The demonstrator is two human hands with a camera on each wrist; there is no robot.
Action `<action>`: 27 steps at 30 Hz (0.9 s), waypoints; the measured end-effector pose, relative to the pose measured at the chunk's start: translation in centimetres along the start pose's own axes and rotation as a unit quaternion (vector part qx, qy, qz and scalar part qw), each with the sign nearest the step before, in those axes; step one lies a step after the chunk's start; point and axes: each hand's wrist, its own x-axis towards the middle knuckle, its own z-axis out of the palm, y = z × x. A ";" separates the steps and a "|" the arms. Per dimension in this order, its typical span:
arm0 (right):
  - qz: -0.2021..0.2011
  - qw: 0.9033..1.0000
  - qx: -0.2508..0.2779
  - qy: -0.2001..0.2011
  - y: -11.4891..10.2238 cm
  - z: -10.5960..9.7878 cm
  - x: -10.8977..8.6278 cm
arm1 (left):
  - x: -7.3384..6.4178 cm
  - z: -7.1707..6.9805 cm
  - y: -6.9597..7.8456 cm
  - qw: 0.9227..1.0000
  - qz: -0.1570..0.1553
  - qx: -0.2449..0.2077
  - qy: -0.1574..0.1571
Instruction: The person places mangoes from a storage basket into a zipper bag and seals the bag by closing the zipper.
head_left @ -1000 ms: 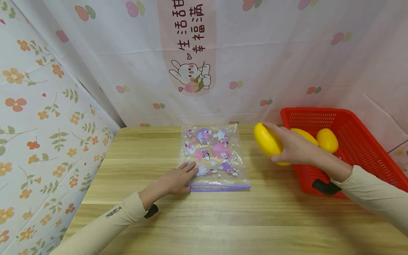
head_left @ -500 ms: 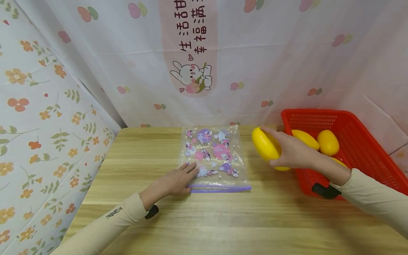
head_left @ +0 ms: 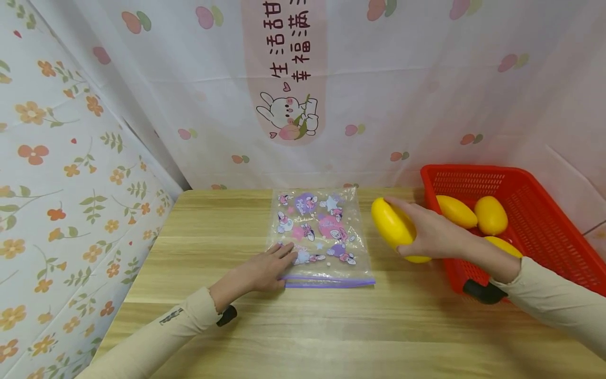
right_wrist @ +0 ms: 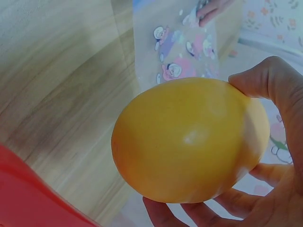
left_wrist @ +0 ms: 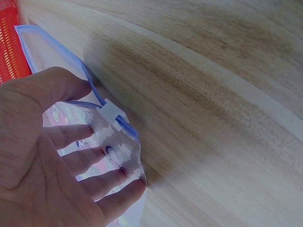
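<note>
In the head view my right hand (head_left: 433, 231) grips a smooth yellow mango (head_left: 393, 223), held over the table just left of the red basket (head_left: 544, 195). The right wrist view shows the thumb on one side of the mango (right_wrist: 189, 142) and the fingers round the other. A clear zip bag (head_left: 352, 263) with pink and purple cartoon prints lies flat at the middle of the table. My left hand (head_left: 262, 269) rests on its near left corner, fingers spread. Close by the thumb in the left wrist view are the bag's blue zip edge and white slider (left_wrist: 112, 113).
Several more yellow mangoes (head_left: 491, 216) lie in the red basket at the right. The wooden table (head_left: 322, 331) ends at the back against a printed curtain (head_left: 379, 105). A flowered cloth (head_left: 61, 210) hangs along the left side.
My right hand has come slightly nearer the front and left with the mango. The left hand stays on the bag. The head view has shifted a little.
</note>
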 end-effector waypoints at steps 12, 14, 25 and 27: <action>0.002 1.000 0.014 -0.009 -0.5 0.7 -0.4 | 0.0 0.0 0.1 1.000 0.000 -0.003 -0.001; -0.002 1.000 0.017 -0.011 -0.6 0.8 -0.4 | 0.0 0.0 0.2 1.000 0.002 -0.005 -0.001; -0.017 0.999 0.025 -0.013 -0.8 1.4 -0.6 | -0.1 0.0 0.1 1.000 0.006 -0.009 0.003; -0.020 0.999 0.030 -0.014 -0.7 1.5 -0.6 | 0.0 0.0 0.1 1.000 0.004 -0.010 0.002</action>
